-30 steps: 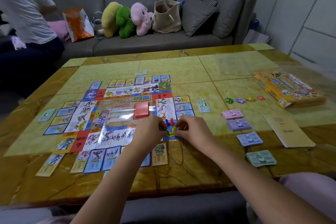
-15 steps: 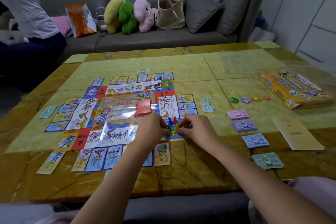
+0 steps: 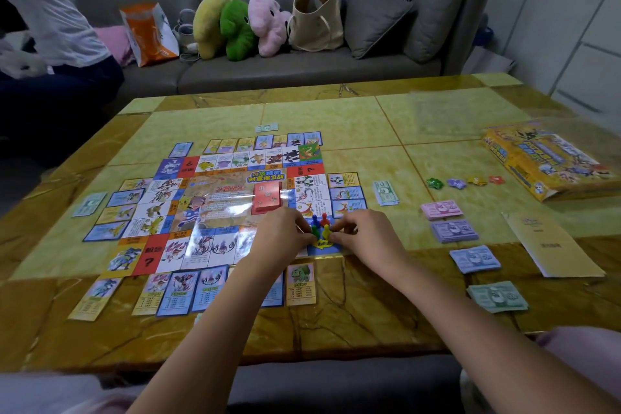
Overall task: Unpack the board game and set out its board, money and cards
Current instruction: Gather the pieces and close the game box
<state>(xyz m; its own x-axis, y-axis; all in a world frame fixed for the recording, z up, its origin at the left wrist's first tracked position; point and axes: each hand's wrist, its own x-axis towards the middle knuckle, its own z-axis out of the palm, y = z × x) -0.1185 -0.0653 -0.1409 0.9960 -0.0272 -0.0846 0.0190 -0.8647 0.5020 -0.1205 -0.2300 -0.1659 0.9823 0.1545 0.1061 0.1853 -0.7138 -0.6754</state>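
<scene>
— Where are your hands right now?
— Both at the near right corner of the board (image 3: 235,205), over the blue start square. My left hand (image 3: 285,239) pinches the green pawn (image 3: 314,230) between thumb and fingertips; my right hand (image 3: 366,239) pinches the yellow pawn (image 3: 326,230) the same way. The blue pawn (image 3: 315,220) and red pawn (image 3: 324,219) stand upright just behind them, untouched.
— And the rest of the game?
— The board lies flat on the table (image 3: 336,118), with a red card deck (image 3: 266,197) at its centre and property cards (image 3: 301,284) laid in rows around its edges. To my right the money sits in separate stacks: pink (image 3: 441,209), purple (image 3: 454,230), blue (image 3: 474,259), green (image 3: 497,296), and one more stack (image 3: 385,192) nearer the board. Four small coloured tokens (image 3: 465,181) line up beyond those, the yellow game box (image 3: 551,165) lies further right, and a pale booklet (image 3: 551,245) rests beside the stacks
</scene>
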